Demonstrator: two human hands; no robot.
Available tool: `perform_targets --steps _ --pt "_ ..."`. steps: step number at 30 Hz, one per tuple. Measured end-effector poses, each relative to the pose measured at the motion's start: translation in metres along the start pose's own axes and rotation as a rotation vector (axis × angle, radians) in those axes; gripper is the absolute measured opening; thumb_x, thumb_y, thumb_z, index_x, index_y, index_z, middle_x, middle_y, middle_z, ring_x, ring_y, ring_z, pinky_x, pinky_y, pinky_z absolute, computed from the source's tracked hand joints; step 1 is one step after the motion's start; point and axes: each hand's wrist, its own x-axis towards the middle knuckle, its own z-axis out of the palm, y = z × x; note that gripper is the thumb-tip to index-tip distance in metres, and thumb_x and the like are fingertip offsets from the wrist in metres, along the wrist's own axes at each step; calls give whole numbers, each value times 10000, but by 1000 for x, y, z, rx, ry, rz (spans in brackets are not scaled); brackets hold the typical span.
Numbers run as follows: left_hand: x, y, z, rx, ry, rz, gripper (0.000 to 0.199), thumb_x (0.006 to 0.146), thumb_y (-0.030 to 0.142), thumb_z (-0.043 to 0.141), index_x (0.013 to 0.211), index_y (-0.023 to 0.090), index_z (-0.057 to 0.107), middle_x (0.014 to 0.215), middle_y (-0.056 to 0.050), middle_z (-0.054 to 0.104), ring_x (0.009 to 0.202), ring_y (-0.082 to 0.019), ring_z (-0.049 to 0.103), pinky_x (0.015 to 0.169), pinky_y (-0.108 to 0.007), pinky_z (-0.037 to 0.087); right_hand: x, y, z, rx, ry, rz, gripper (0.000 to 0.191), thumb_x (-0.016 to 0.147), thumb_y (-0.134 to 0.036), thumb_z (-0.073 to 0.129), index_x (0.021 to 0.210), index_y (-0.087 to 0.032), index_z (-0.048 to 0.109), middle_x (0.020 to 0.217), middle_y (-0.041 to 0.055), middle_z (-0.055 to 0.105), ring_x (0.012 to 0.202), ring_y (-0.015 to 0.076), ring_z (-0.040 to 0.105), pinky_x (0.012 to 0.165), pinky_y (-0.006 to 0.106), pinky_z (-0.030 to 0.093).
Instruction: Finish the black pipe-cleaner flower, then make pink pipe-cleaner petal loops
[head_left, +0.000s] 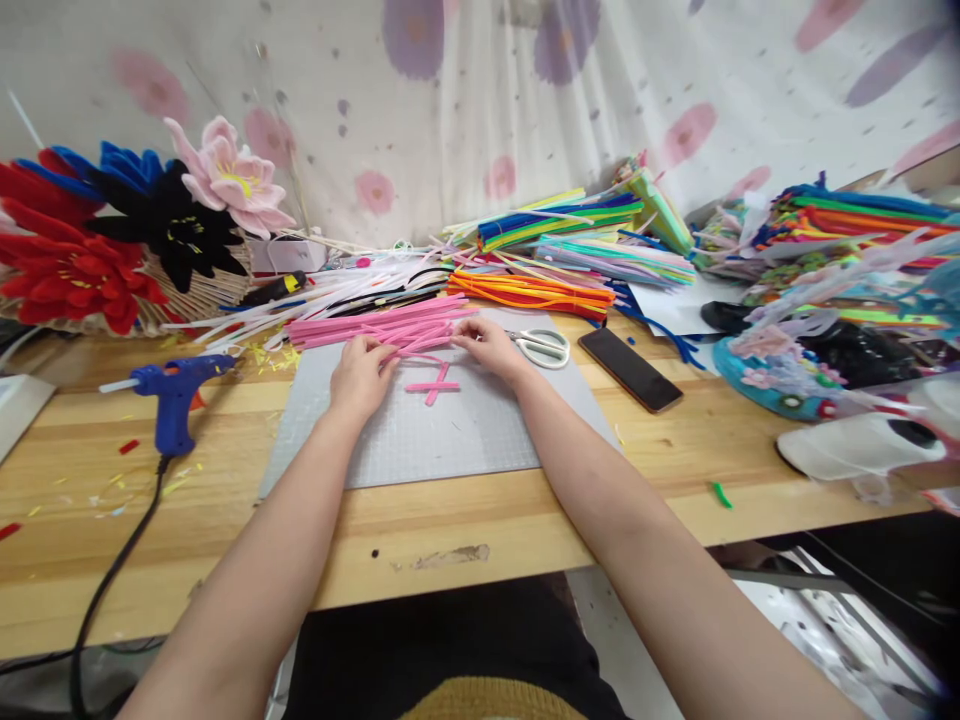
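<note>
Over a grey cutting mat (442, 450), my left hand (361, 376) is closed with its fingertips pinched on a pink pipe cleaner (422, 347). My right hand (487, 346) pinches at the other end of the pink strands, a short way to the right. A pile of pink pipe cleaners (337, 328) lies right behind both hands, so single strands are hard to tell apart. Just in front of the fingers, short pink pieces (433, 386) lie crossed on the mat. Scissors (546, 348) with pale handles rest beside my right wrist.
At left a blue glue gun (176, 395) stands with its cord running off the table edge. Fuzzy flowers (232, 178) fill the back left. A phone (630, 370) lies right of the mat. Orange pipe cleaners (532, 292) and other bundles line the back. A white bottle (855, 445) lies at right.
</note>
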Motion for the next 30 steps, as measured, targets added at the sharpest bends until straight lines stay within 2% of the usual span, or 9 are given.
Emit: perform_targets --steps 3,7,11,14,16,18,22,26,30 --pt "2 3 -1 -26 23 -14 216 831 291 512 908 218 700 967 -80 589 974 -234 518 823 -347 414 2 0 0 93 54 -4 100 710 -250 604 674 -173 551 646 -38 502 619 99 404 629 242 317" --pt "3 8 -9 -68 164 -76 227 837 308 500 912 212 692 981 -84 608 984 -230 537 841 -343 413 3 -5 3 235 111 -27 151 715 -302 617 686 -180 534 656 -39 495 627 95 400 624 232 315" --pt "2 11 -10 -310 257 -201 235 815 349 525 894 194 683 939 -68 646 940 -206 579 835 -321 439 0 -16 8 316 88 -15 195 698 -340 636 684 -184 519 651 -42 481 610 89 395 605 226 319" --pt "1 17 -4 -742 183 -378 243 768 356 571 887 168 669 835 -52 672 832 -188 627 729 -302 494 -4 -25 13 298 -29 23 200 692 -344 632 676 -176 526 631 -42 493 590 83 401 582 225 317" --pt "0 23 0 -1002 59 -476 236 748 313 595 901 147 660 806 -53 682 771 -177 650 693 -300 516 -6 -28 16 293 -112 52 197 677 -334 639 669 -168 533 620 -41 504 578 80 412 574 226 320" --pt "-1 31 1 -1150 -65 -524 221 731 231 612 925 132 653 841 -61 692 772 -165 665 731 -306 527 -7 -29 19 302 -150 70 188 657 -314 644 655 -164 531 605 -47 499 567 76 416 572 226 325" --pt "-4 41 -1 -1239 -197 -521 269 729 147 615 996 135 645 931 -71 694 820 -148 672 793 -300 532 -7 -28 23 301 -177 70 161 637 -273 635 623 -166 517 580 -57 483 559 74 417 566 226 324" --pt "-4 44 -1 -1217 -219 -514 273 740 170 614 1011 144 646 955 -65 691 782 -158 671 717 -316 558 -9 -31 26 259 -215 62 185 628 -279 649 595 -168 505 551 -61 462 543 74 407 542 225 312" --pt "-4 45 0 -1186 -232 -531 305 745 151 596 1046 150 644 880 -43 701 734 -155 674 693 -308 562 -10 -33 29 242 -226 63 166 637 -262 639 594 -168 510 539 -63 466 537 75 408 534 220 314"
